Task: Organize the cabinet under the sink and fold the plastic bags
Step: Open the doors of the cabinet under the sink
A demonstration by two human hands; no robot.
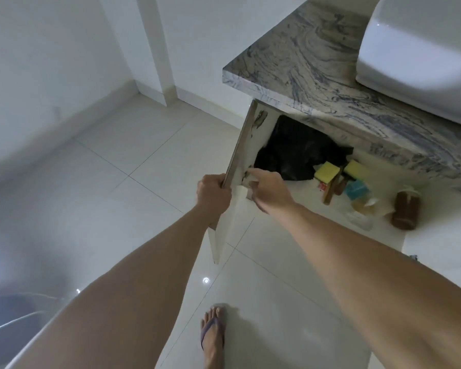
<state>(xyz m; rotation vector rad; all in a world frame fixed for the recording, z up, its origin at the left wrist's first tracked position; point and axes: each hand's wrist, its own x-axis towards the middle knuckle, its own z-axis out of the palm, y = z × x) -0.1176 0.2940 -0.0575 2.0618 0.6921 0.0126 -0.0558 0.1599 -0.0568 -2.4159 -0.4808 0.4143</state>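
Left hand (213,194) grips cabinet door (241,153); no legible labels.

Both bare arms stretched forward, left hand (214,194) curled tight around a panel edge, right hand (269,191) knuckles up, index finger pointing out, one sandalled foot (213,334) planted below

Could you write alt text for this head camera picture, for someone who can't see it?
A person's left hand grips the open cabinet door under a marble counter, while the right hand touches its inner face. Inside lie a black plastic bag and yellow sponges.
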